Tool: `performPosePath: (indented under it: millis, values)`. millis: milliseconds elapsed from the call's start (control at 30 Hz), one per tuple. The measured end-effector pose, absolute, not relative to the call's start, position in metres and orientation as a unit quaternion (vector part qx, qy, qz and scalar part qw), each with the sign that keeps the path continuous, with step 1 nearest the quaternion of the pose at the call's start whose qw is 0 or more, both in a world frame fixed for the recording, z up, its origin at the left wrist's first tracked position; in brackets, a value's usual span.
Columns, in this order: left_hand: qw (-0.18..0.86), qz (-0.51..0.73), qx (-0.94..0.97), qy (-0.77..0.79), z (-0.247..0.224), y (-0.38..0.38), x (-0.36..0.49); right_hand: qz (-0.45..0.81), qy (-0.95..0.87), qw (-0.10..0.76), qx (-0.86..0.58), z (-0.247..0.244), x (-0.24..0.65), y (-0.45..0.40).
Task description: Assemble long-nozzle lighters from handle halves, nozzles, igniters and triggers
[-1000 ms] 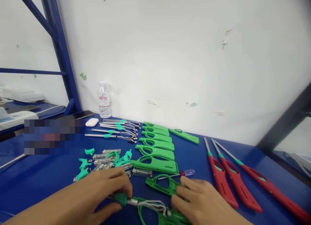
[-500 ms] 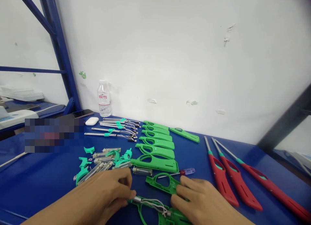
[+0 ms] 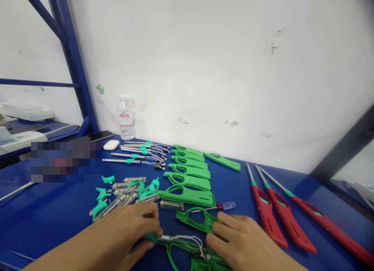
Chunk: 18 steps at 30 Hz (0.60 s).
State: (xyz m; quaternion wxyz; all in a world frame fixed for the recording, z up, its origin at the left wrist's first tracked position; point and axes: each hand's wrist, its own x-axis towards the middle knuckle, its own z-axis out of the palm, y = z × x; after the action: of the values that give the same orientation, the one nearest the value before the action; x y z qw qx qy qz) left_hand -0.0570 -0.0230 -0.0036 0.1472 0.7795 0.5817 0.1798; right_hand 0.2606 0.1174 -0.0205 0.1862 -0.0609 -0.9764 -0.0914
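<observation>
Left hand had a wired metal rod pinched between thumb and fingers at its teal collar, low in the frame. White wires ran right from the rod, over the lower green half-shell, ending near the right fingers; whether the rod sat in the shell, can't tell. Right hand was curled over the right ends of the lower half-shell and the upper green half-shell; fingers bent, undersides hidden, so can't tell if it gripped or just rested. Screwdriver lay just beyond the right hand, its shaft across the upper half-shell's ring. Clear tubes and teal clips were jumbled beyond the left hand, one tube apart on the right. Behind those: finished-looking row of spare rods with wires, then stacked green casings to their right. Three red lighters on the right side of the blue table. Water bottle stood upright by the wall, white case near it.
</observation>
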Motion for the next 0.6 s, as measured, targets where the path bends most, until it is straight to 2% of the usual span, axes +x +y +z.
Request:
performPosePath:
  millis: [167,600]
  values:
    - [0.184,0.139,0.764,0.603,-0.004,-0.021,-0.059,-0.086,-0.977,0.185,-0.06,-0.018,0.259,0.117]
    - [0.125,0.136,0.813,0.551,0.003,-0.014,-0.058,-0.095,-0.972,0.208,-0.055,-0.021,0.259,0.117]
